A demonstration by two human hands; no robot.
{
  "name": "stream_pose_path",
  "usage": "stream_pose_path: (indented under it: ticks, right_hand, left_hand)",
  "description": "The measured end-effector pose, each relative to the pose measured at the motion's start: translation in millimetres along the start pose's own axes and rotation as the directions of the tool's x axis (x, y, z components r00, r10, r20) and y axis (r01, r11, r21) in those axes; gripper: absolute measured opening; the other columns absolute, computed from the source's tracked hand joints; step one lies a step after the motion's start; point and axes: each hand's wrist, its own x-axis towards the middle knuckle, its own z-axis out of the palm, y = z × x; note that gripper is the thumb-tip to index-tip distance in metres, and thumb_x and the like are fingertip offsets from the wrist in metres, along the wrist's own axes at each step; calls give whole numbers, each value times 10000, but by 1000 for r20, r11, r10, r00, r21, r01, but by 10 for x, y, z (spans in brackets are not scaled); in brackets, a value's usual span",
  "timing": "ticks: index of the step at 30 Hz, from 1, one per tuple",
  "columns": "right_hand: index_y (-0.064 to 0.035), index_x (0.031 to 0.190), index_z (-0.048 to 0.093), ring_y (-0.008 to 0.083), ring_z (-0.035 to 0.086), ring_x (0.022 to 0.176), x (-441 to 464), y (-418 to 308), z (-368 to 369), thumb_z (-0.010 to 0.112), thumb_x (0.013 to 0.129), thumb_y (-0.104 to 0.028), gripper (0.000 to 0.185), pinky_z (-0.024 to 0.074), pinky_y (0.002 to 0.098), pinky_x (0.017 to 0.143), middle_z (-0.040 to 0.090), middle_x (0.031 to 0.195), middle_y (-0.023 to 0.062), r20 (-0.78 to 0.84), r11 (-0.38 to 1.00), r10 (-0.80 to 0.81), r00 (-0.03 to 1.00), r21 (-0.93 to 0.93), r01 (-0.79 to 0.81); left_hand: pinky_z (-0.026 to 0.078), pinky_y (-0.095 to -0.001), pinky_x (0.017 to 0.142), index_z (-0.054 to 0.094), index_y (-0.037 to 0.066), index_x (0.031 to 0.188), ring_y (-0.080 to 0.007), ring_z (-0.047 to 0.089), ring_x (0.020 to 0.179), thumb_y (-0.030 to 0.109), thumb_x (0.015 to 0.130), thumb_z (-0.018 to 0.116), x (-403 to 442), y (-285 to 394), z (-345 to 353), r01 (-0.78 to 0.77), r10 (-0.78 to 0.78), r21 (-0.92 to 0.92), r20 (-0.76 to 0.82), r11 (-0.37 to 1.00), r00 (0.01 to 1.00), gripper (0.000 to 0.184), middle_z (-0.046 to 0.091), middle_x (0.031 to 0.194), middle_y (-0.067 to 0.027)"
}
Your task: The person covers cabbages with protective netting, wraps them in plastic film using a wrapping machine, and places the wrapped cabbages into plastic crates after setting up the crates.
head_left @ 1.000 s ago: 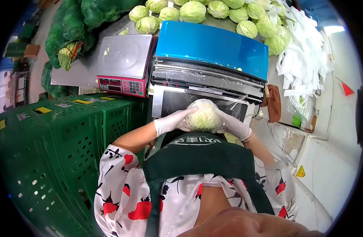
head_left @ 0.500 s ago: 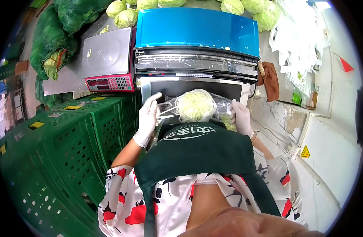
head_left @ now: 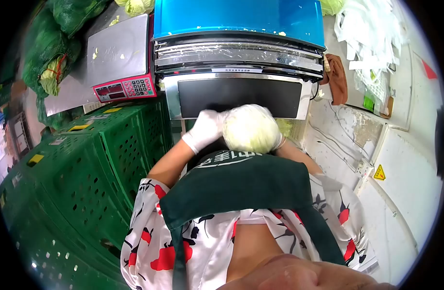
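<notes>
A pale green cabbage (head_left: 251, 128) in clear plastic film is held in front of my apron, at the near edge of the wrapping machine's black plate (head_left: 239, 94). My left hand (head_left: 207, 129), in a white glove, is closed at the cabbage's left side, where the film seems gathered; its fingertips are blurred. Behind the cabbage's right side, my gloved right hand (head_left: 281, 141) supports it, mostly hidden from view.
Beyond the plate stands the machine's blue cover (head_left: 239, 17) above its film rollers (head_left: 239, 54). A red scale (head_left: 123, 89) sits to the left, over stacked green crates (head_left: 77, 174). A brown cloth (head_left: 337, 79) and white strips (head_left: 369, 34) lie at right.
My hands have come inward from the stretched film to the cabbage, which now looks tightly covered. The right hand has passed behind it. The view has shifted, bringing the machine higher in frame.
</notes>
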Motion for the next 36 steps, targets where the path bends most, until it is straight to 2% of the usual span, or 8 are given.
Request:
stream_pose_path:
  ticks: [6, 10, 11, 13, 14, 18, 19, 36]
  right_hand:
    - [-30, 1277, 612, 150, 600, 1156, 478, -1524, -358, 603, 966, -93, 317, 487, 307, 990, 641, 1239, 75, 137, 690, 194, 971, 684, -234]
    - [-2, 1230, 627, 169, 619, 1120, 457, -2111, -220, 545, 985, -107, 279, 509, 297, 922, 636, 1218, 104, -154, 995, 78, 985, -51, -87]
    - [6, 1304, 573, 220, 573, 1212, 296, -1857, -320, 441, 1045, -236, 378, 471, 347, 1010, 593, 1314, 140, 23, 680, 396, 918, 664, -309]
    - [8, 1456, 401, 233, 417, 1377, 187, -1827, -84, 341, 1080, -320, 503, 316, 382, 1157, 479, 1465, 159, 178, 144, 181, 967, 968, -205]
    - [3, 1477, 399, 314, 453, 1363, -8, -1693, 239, 485, 983, -569, 761, 340, 447, 1144, 455, 1500, 175, -354, 413, 632, 690, 906, 87]
    - [-1, 1428, 454, 267, 540, 1269, 682, -2058, -176, 507, 968, -443, 641, 458, 415, 1046, 540, 1405, 147, 2, 871, 94, 996, 484, -83]
    - [2, 1425, 457, 278, 559, 1248, 909, -2204, -137, 500, 960, -472, 666, 471, 430, 1033, 545, 1402, 156, -19, 761, 169, 985, 639, -118]
    - [72, 1243, 591, 349, 597, 1160, 3114, -5653, 2455, 665, 806, -559, 771, 481, 414, 1011, 618, 1232, 243, 420, 544, -782, 461, 99, 833]
  left_hand:
    - [452, -252, 717, 599, 52, 1305, -80, 529, 738, 100, 900, 656, 878, 489, -803, 265, -464, -728, -82, 632, 882, 411, 650, 860, -5]
    - [388, -351, 1070, 571, -53, 1327, -237, 540, 1236, 384, 1031, 466, 587, 466, -801, 418, -100, -908, 414, 21, 905, 539, 581, 1348, -167]
    - [386, -361, 1083, 562, -67, 1333, -248, 537, 1253, 412, 1041, 421, 551, 484, -828, 387, -84, -921, 390, -47, 917, 578, 571, 1368, -175]
    - [380, -383, 1109, 545, -93, 1345, -270, 533, 1287, 468, 1063, 331, 443, 537, -916, 316, -93, -934, 335, -168, 938, 663, 549, 1410, -191]
    - [379, -379, 1114, 541, -100, 1344, -270, 533, 1285, 461, 1062, 345, 366, 541, -922, 271, -156, -941, 304, -202, 940, 658, 550, 1409, -189]
    - [388, -357, 1108, 596, -14, 1297, -190, 575, 1226, 268, 1070, 392, 160, 373, -1271, 162, -501, -675, -343, 720, 795, 415, 621, 1321, -118]
    - [379, -346, 1104, 492, -8, 1400, -179, 562, 1233, 290, 1068, 402, 154, 485, -1470, -236, -694, -945, -327, 227, 642, 455, 633, 1275, -103]
    - [487, -336, 965, 472, -100, 1380, -217, 639, 1075, 265, 1044, 481, -539, 900, -1462, 153, -818, -896, -296, 417, 493, 496, 648, 1198, -168]
